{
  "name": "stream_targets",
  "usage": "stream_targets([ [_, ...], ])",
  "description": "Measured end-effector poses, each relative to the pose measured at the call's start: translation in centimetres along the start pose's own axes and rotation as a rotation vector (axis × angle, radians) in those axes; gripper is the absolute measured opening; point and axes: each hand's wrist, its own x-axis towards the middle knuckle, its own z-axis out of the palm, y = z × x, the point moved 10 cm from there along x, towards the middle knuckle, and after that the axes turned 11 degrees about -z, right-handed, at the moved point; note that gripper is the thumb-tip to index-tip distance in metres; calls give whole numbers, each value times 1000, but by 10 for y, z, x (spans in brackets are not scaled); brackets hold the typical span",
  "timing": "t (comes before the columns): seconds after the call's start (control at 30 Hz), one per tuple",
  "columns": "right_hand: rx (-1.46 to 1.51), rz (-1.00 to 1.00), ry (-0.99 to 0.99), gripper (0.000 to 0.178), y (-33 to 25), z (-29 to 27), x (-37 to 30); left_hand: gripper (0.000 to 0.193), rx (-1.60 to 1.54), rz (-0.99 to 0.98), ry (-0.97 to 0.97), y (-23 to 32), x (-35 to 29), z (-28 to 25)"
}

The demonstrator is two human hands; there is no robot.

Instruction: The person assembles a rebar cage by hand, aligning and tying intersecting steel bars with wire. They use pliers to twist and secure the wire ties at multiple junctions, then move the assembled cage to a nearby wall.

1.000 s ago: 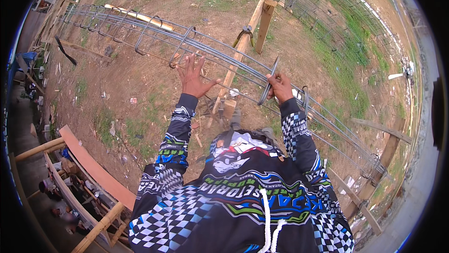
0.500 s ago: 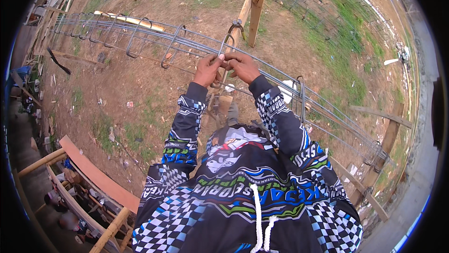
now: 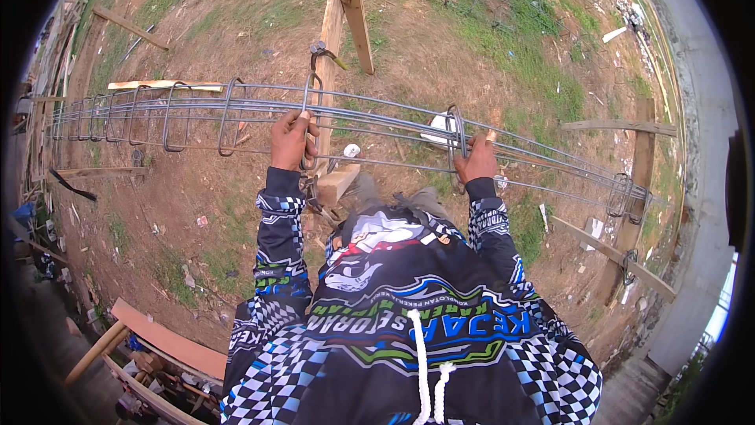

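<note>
Long steel rebars point(image 3: 370, 120) run across in front of me, with bent wire stirrups around them. My left hand point(image 3: 291, 142) is closed on the side of one stirrup point(image 3: 306, 96), beside the wooden beam. Farther right, several stirrups point(image 3: 454, 128) stand bunched close together. My right hand point(image 3: 476, 161) is closed at that bunch, its fingers around the near side of a stirrup; the exact grip is partly hidden. A tool like pincers point(image 3: 319, 50), with a yellowish handle, sits on the beam just beyond my left hand.
A wooden beam point(image 3: 336, 12) passes under the rebars, with a short post point(image 3: 357, 28) beside it. More timber supports point(image 3: 638, 161) hold the right end. Other stirrups point(image 3: 174, 117) are spaced along the left. Grass and litter lie around; a concrete edge point(image 3: 696, 150) borders the right.
My hands were together at the stirrup by the beam. My right hand has moved right to the bunched stirrups, while my left remains at the first one. The view has shifted right.
</note>
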Motion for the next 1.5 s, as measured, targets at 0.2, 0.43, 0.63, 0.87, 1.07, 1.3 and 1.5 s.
stream_targets([
  [0.2, 901, 300, -221, 34, -15, 75, 14, 28, 53, -4, -7, 6, -4, 8],
  [0.43, 1287, 547, -281, 44, -107, 98, 22, 28, 84, 14, -8, 4, -1, 10],
  [0.63, 649, 292, -375, 61, -130, 126, 36, 26, 48, 20, 5, 6, -2, 10],
  [0.87, 897, 178, -347, 32, -167, 133, 35, 29, 83, 27, -5, 7, -2, 11],
  [1.07, 1399, 424, -538, 17, -203, 111, 8, 28, 45, 30, -2, 8, -4, 10],
  [1.3, 1565, 496, -442, 18, -213, 102, 3, 29, 71, 34, 11, 10, -5, 10],
  [1.5, 1538, 490, -447, 18, -219, 91, 0, 29, 78, 40, 44, 14, -6, 2],
])
